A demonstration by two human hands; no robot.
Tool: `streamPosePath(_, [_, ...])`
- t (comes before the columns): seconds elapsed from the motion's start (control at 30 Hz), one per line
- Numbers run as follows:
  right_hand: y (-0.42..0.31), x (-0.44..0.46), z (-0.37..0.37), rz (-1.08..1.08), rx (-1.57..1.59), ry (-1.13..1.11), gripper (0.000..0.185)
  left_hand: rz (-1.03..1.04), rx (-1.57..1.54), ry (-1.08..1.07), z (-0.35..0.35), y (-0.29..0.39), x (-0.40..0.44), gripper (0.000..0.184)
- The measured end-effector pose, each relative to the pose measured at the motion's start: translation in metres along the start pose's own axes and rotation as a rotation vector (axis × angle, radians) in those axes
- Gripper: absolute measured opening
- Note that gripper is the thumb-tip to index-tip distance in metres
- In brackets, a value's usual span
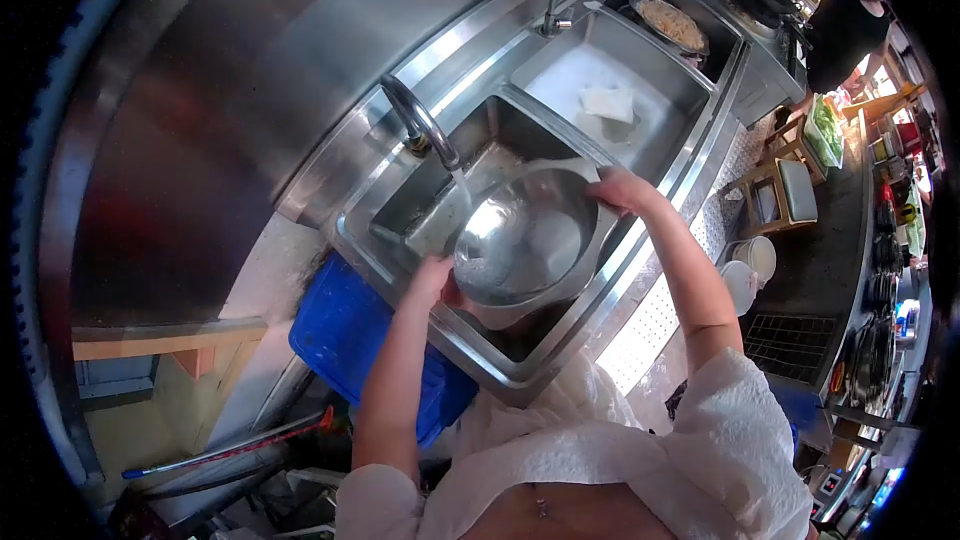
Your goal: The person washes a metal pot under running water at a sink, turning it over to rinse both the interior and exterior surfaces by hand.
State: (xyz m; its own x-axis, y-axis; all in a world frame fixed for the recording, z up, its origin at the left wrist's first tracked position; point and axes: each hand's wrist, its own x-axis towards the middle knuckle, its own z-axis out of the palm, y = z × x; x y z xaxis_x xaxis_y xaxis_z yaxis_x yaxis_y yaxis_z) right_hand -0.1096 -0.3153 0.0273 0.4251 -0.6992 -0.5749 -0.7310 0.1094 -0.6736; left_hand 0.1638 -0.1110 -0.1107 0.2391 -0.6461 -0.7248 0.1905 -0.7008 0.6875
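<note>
A wide shiny metal bowl (545, 205) is tilted over the near sink basin (490, 115), with some water inside. My left hand (438, 282) is closed on its lower left rim, the fingertips partly hidden beneath it. My right hand (618, 190) grips the bowl's opposite edge at the upper right. From the curved metal faucet (418, 120) a stream of water (462, 188) runs down at the bowl's left edge; I cannot tell whether it lands inside or beside it.
Behind the divider, a second basin (560, 65) holds a white block-like thing (608, 103) under another faucet (552, 0). Farther off is a bowl of pale strips (670, 24). A blue bin (345, 330) stands below left. A person in black (845, 35) is at far right.
</note>
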Motion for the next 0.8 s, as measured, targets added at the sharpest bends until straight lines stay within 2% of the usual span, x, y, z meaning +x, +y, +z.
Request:
streamPosePath(0.07, [0.019,0.005,0.006,0.034,0.056,-0.071,0.020,0.003,-0.053,-0.020,-0.010,0.011,-0.026,0.021])
streamPosePath(0.1, [0.036,0.011,0.013,0.070,0.112,-0.145,0.018,0.064,-0.051,0.048,-0.019,0.012,-0.033,0.020])
streamPosePath(0.13, [0.087,0.047,0.031,-0.085,0.106,-0.194,0.019,0.126,-0.047,0.117,-0.026,0.016,-0.042,0.021])
streamPosePath(0.17, [0.084,0.040,0.043,-0.020,0.181,-0.243,0.019,0.128,-0.045,0.121,-0.032,0.024,-0.052,0.021])
streamPosePath(0.23, [0.076,0.025,0.068,0.124,0.324,-0.327,0.019,0.262,-0.042,0.367,-0.038,0.042,-0.076,0.016])
streamPosePath(0.27, [0.072,0.024,0.088,0.159,0.436,-0.362,0.017,0.264,-0.041,0.370,-0.038,0.050,-0.090,0.016])
streamPosePath(0.3, [0.069,0.024,0.108,0.199,0.546,-0.395,0.017,0.449,-0.015,0.420,-0.037,0.059,-0.103,0.015])
streamPosePath(0.33, [0.090,0.052,0.131,0.222,0.470,-0.463,0.020,0.632,0.013,0.467,-0.036,0.066,-0.115,0.015])
streamPosePath(0.37, [0.082,0.055,0.149,0.153,0.676,-0.498,0.021,0.632,0.018,0.468,-0.039,0.072,-0.127,0.015])
streamPosePath(0.43, [0.075,0.078,0.169,0.135,0.711,-0.489,0.021,0.622,0.318,0.526,-0.052,0.081,-0.141,0.019])
streamPosePath(0.5, [0.063,0.096,0.166,-0.010,0.589,-0.273,0.022,0.595,0.291,0.526,-0.064,0.075,-0.134,0.024])
streamPosePath(0.53, [0.060,0.098,0.159,-0.013,0.595,-0.255,0.022,0.609,0.312,0.505,-0.070,0.067,-0.121,0.027])
streamPosePath(0.57, [0.055,0.099,0.145,-0.259,0.612,-0.094,0.023,0.630,0.331,0.476,-0.074,0.058,-0.101,0.029])
streamPosePath(0.6, [0.050,0.096,0.128,-0.509,0.610,0.074,0.024,0.518,0.365,0.534,-0.078,0.038,-0.075,0.038])
streamPosePath(0.63, [0.042,0.088,0.110,-0.519,0.604,0.106,0.024,0.354,0.118,0.342,-0.059,0.049,-0.077,0.048])
streamPosePath(0.7, [0.013,0.044,0.072,-0.528,-0.122,0.461,0.028,0.244,-0.192,0.181,-0.033,0.039,-0.039,0.050])
streamPosePath(0.77, [-0.024,0.002,0.053,-0.386,-0.499,0.417,0.036,0.277,-0.125,0.183,-0.004,0.019,0.000,0.052])
streamPosePath(0.8, [-0.034,-0.010,0.048,-0.359,-0.528,0.434,0.032,0.296,-0.079,0.205,0.008,0.010,0.011,0.056])
